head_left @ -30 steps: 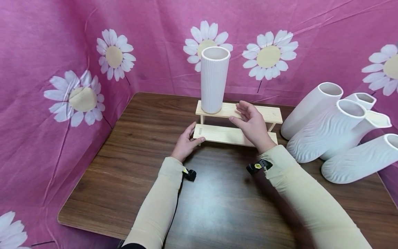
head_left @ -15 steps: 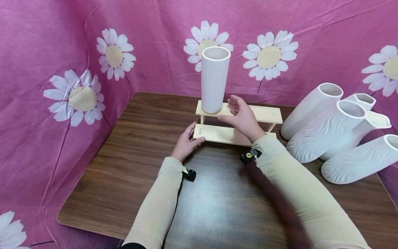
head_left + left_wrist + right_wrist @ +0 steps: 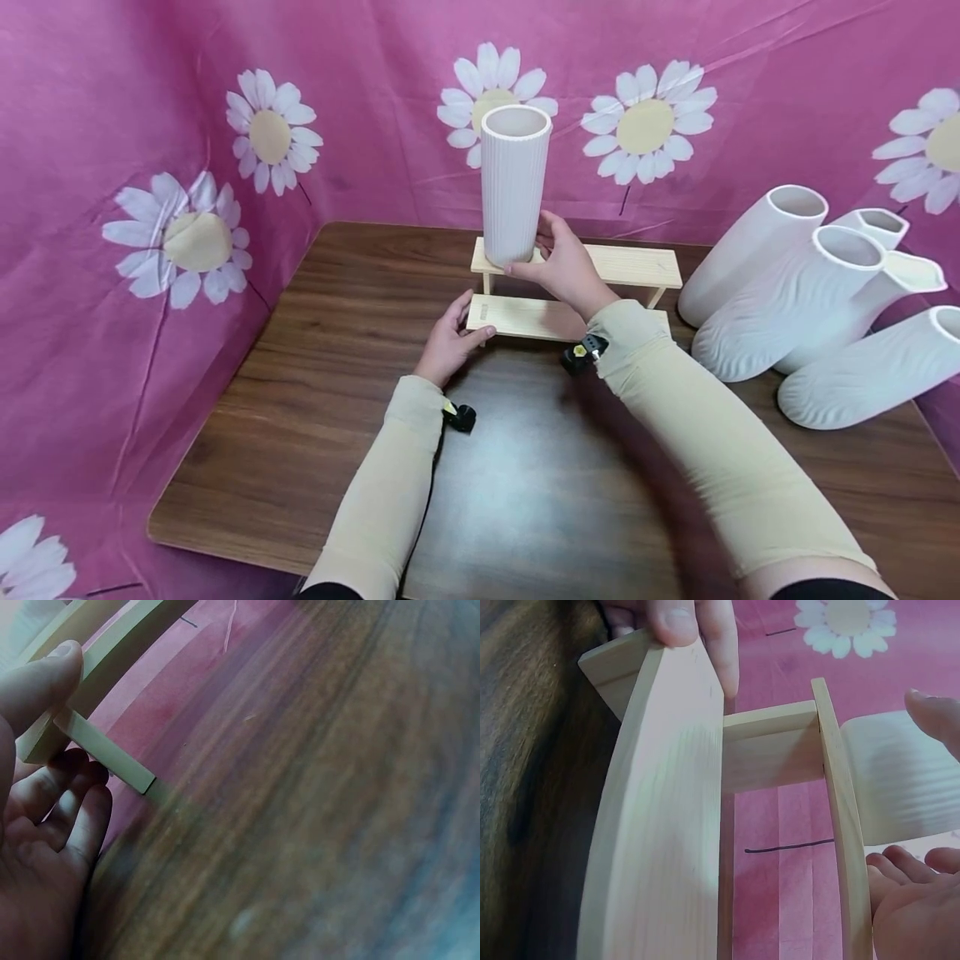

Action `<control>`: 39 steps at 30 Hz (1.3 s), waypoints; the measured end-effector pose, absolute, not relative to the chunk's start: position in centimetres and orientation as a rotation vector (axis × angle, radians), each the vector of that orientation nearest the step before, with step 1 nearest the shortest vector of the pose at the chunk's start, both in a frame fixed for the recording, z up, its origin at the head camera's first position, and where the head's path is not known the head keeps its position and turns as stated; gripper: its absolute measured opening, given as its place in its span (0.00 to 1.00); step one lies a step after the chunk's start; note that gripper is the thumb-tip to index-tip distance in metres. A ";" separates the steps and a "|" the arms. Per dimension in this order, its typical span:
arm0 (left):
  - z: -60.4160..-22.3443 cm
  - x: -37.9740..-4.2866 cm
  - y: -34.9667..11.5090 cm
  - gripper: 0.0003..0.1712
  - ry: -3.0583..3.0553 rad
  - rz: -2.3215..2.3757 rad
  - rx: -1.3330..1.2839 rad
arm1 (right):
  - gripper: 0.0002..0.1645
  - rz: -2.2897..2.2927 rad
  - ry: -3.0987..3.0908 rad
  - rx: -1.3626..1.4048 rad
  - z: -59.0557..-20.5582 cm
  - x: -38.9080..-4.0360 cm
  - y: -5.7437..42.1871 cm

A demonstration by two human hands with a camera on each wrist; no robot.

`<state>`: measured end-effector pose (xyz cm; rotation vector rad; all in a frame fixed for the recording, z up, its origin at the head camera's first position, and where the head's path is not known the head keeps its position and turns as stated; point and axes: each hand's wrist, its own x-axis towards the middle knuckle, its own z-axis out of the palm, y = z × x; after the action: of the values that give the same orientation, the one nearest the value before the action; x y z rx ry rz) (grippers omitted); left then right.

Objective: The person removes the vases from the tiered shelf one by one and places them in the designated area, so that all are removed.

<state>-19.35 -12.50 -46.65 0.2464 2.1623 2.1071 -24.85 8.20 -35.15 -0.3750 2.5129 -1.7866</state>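
A tall white ribbed vase stands upright on the left part of the upper board of a two-tier wooden stand. My left hand grips the left end of the lower board, thumb on top and fingers underneath. At the foot of the vase is my right hand, its thumb in front and its fingers along the vase's right side. In the right wrist view the right thumb overlaps the vase, and a narrow gap shows between the fingers and its wall.
Several white vases stand grouped at the right of the brown wooden table, among them a smooth vase, a wavy vase and a shorter vase at the front. A pink flowered cloth hangs close behind the table.
My right hand has moved left over the stand to the foot of the ribbed vase. The left hand keeps its grip, and the vase and stand stay put.
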 end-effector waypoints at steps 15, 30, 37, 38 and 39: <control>-46.9 -19.1 -12.3 0.48 2.153 2.141 0.206 | 0.58 -1.750 2.630 -0.319 -34.8 -25.5 6.5; -47.2 -18.8 -11.9 0.48 2.150 2.113 0.197 | 0.54 -1.805 2.621 -0.201 -35.5 -24.6 7.4; -46.9 -18.8 -11.9 0.48 2.150 2.126 0.205 | 0.53 -1.822 2.629 -0.203 -35.3 -23.9 7.8; -46.9 -18.9 -11.9 0.48 2.151 2.127 0.207 | 0.53 -1.826 2.628 -0.203 -35.2 -23.8 7.8; -46.9 -18.9 -11.9 0.48 2.153 2.127 0.209 | 0.53 -1.833 2.625 -0.201 -35.2 -23.6 7.9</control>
<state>-18.90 -11.91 -46.87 0.2088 2.1525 2.1270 -23.63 7.88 -35.20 -0.2010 2.6253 -1.8332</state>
